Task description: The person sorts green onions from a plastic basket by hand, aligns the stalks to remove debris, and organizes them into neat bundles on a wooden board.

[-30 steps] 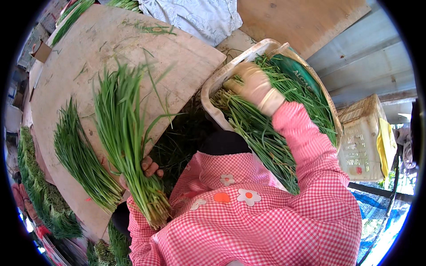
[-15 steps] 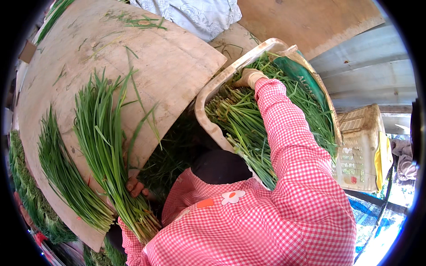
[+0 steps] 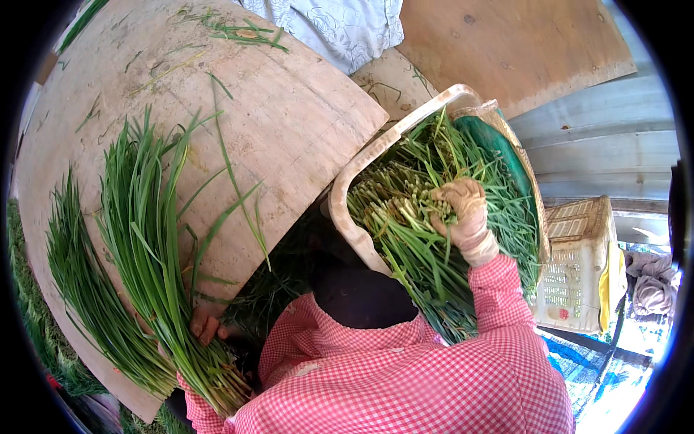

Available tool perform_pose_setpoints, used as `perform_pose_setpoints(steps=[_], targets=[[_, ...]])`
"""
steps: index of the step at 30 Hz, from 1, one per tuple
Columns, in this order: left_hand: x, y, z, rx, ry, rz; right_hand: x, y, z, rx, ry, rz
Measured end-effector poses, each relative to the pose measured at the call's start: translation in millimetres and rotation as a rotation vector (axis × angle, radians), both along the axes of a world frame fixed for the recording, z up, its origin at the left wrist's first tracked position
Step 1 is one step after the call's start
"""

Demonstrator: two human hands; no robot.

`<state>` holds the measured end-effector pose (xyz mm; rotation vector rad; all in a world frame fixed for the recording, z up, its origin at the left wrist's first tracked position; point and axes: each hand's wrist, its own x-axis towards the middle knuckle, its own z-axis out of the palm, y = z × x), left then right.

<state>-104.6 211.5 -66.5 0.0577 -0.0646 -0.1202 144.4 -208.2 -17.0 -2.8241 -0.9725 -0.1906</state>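
Note:
A thick bunch of garlic chives (image 3: 155, 239) rests on the board, its cut ends toward me. My left hand (image 3: 207, 327) is closed around its lower part, with bare fingertips showing at its right side and the rest hidden under the leaves. To my right is a white-rimmed tub (image 3: 347, 168) filled with loose garlic chives (image 3: 405, 239). In it my right hand (image 3: 463, 217), in a tan glove, is closed on a clump of stems whose pale ends stick out past the fingers.
Another chive bunch (image 3: 87, 267) lies left of the held one on the wooden board (image 3: 289, 123). Loose leaves and a patterned white cloth (image 3: 340, 29) are at its far side. A cream plastic crate (image 3: 575, 267) with a yellow cloth (image 3: 614, 278) stands right of the tub.
My right hand has come from the tub's far end nearer to me, and stem ends now show in its grip. My left hand still holds its bunch in much the same place.

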Motion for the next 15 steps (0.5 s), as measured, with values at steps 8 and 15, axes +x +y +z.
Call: perform_pose_setpoints(steps=[8, 15], targets=[[2, 9, -4, 0.116, 0.036, -0.010, -8, 10, -2, -0.015, -0.058, -0.032], [0, -8, 19, 0.239, 0.157, 0.107, 59, 22, -45, 0.096, 0.178, -0.199]])
